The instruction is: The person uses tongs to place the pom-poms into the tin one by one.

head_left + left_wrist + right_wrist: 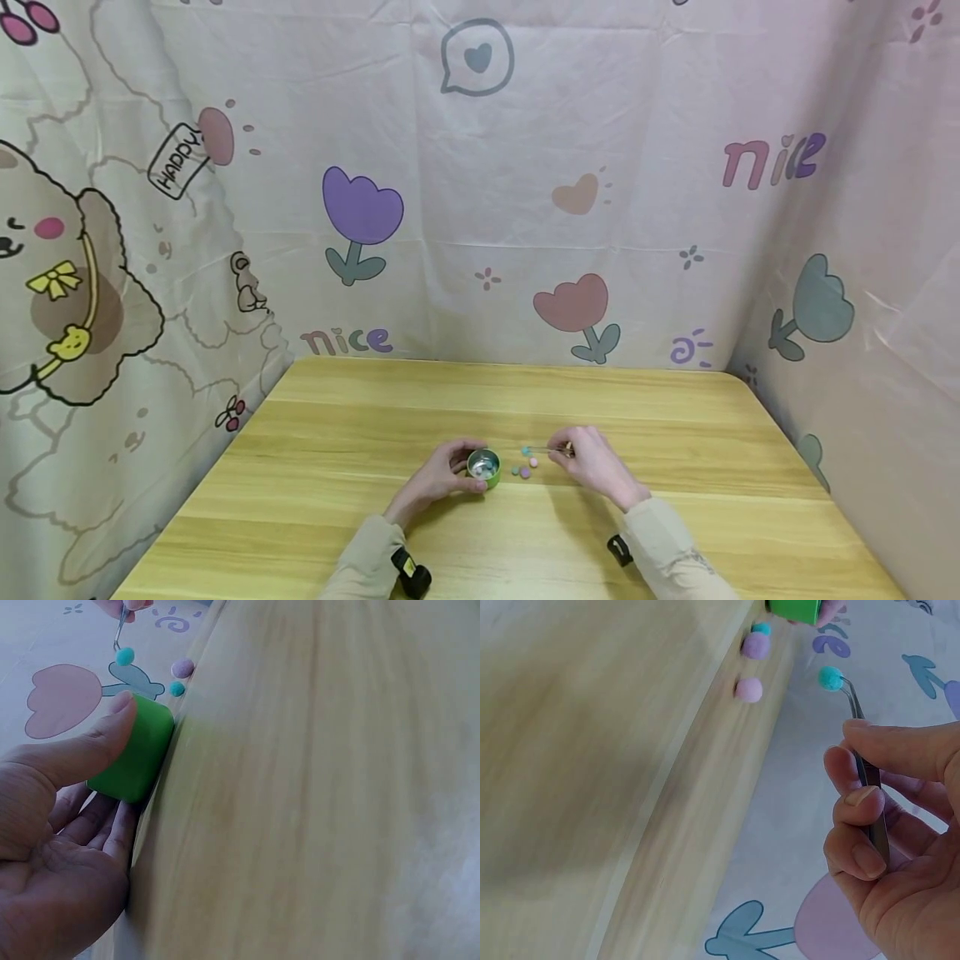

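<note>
My left hand (437, 475) holds a small round green tin (142, 754) on the table, thumb on one side and fingers around the other. Its open top faces up in the head view; the contents are too small to make out. To the right, my right hand (592, 461) grips metal tweezers (856, 709). A turquoise pom-pom (830, 678) is at their bent tips, raised off the table. Between tin and right hand lie a pink pom-pom (748, 690), a purple pom-pom (756, 646) and a smaller teal pom-pom (176, 689).
The light wooden table (360, 417) extends around both hands. A printed cloth (465, 167) hangs behind it and along both sides. Each forearm wears a beige sleeve, with a black wrist device (411, 573) on the left one and another black device (619, 550) on the right.
</note>
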The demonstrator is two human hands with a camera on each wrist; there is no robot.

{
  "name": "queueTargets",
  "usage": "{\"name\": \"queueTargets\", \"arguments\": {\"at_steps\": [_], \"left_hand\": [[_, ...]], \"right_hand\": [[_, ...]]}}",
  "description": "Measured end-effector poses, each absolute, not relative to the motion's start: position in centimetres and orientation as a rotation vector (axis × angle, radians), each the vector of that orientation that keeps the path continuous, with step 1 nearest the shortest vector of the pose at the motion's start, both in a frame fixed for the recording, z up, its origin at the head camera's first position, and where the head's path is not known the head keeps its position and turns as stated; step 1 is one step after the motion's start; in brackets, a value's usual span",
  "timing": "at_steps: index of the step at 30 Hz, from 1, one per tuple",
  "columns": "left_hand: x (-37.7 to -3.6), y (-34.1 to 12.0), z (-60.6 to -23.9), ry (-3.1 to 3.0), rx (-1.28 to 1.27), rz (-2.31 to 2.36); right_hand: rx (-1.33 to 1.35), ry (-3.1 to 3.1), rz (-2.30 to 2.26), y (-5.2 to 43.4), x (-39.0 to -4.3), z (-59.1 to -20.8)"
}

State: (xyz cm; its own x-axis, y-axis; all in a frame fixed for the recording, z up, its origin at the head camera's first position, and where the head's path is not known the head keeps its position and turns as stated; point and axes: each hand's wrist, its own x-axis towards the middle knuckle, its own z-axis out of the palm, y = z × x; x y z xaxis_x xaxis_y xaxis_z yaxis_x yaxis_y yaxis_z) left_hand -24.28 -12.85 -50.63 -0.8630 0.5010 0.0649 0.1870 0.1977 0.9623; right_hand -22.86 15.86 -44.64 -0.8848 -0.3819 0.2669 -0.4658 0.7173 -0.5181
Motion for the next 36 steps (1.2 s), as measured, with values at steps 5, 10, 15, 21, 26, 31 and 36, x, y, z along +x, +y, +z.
{"name": "queueTargets", "arguments": {"at_steps": [5, 10, 15, 21, 26, 31, 36], "left_hand": [[-24.3, -13.0, -50.5, 2.208, 0.646, 1.716], [-24.3, -13.1, -50.3, 2.2, 0.663, 1.713], [-24.4, -13.1, -50.4, 2.198, 0.691, 1.715], [-24.3, -13.0, -50.6, 2.209, 0.675, 1.709], [-24.4, -12.9, -50.6, 2.185, 0.654, 1.728], [-24.4, -12.9, -50.7, 2.179, 0.662, 1.735], [-24.3, -12.9, -50.5, 2.199, 0.683, 1.722]], "right_hand": [[0.722, -2.77, 0.892, 15.0, -22.9, -44.5], [0.735, -2.78, 0.923, 14.1, -22.9, -44.3], [0.76, -2.782, 0.961, 13.4, -22.9, -44.2], [0.802, -2.772, 0.957, 12.7, -23.0, -44.2], [0.841, -2.759, 0.966, 12.2, -23.1, -44.3], [0.87, -2.75, 0.974, 11.7, -23.2, -44.6], [0.883, -2.766, 0.997, 11.4, -23.4, -44.8]]}}
